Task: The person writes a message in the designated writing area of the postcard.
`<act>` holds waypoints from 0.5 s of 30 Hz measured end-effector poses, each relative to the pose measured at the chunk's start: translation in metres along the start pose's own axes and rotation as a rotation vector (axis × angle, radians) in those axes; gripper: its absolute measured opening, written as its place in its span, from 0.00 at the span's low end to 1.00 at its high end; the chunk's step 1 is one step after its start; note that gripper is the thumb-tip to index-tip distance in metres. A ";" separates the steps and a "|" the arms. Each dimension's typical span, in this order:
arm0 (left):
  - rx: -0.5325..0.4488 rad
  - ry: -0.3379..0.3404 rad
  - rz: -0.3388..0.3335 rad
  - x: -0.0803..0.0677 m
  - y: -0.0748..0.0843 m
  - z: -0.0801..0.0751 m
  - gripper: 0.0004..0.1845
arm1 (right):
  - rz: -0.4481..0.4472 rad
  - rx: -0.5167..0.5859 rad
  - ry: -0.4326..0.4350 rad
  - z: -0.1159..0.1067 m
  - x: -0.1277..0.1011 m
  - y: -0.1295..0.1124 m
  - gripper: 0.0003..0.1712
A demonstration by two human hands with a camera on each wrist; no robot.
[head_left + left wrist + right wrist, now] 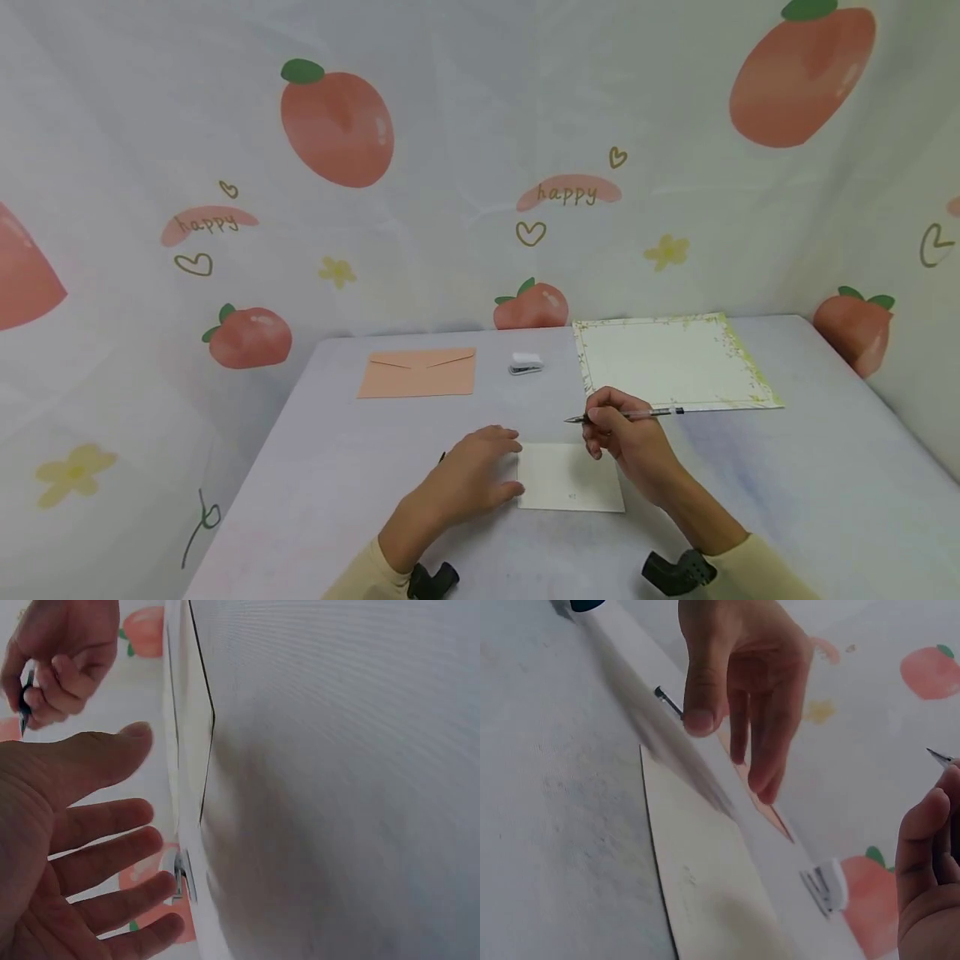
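A small cream card (pixel 570 479), with a tiny printed mark near its lower edge, lies on the table between both hands. My right hand (pixel 626 437) holds a clear pen (pixel 648 412) above the card's upper right corner, its tip pointing left. The left hand (pixel 468 475) is at the card's left edge, fingers and thumb spread apart. In the left wrist view its fingers (pixel 112 859) look raised off the table, with nothing between them. Behind that hand, a dark-tipped thin stick (pixel 660 692) on the table is mostly hidden.
Toward the back left lies a peach-coloured envelope (pixel 420 373). A small white stapler (pixel 526 363) sits to its right. At the back right is a large cream sheet (pixel 667 362) with a floral border. A printed cloth (pixel 450 208) hangs behind the table.
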State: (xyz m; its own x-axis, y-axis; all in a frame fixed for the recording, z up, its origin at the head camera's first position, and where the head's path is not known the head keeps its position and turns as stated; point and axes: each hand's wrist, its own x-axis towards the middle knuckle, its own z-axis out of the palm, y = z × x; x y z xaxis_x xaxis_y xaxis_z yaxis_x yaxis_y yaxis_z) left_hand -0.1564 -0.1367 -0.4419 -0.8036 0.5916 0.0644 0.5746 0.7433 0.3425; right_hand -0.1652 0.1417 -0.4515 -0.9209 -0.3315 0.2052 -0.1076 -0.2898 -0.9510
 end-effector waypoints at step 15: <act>0.101 -0.117 -0.058 0.007 0.010 0.008 0.27 | 0.149 -0.357 0.120 0.018 0.016 0.042 0.02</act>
State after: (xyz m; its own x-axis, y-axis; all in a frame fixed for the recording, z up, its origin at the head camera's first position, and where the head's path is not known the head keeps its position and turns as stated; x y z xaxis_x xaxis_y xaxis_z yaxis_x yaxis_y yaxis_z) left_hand -0.1545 -0.1226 -0.4456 -0.8156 0.5750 -0.0640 0.5455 0.8012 0.2460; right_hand -0.1775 0.1080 -0.4840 -0.9711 -0.2335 0.0504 -0.0734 0.0908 -0.9932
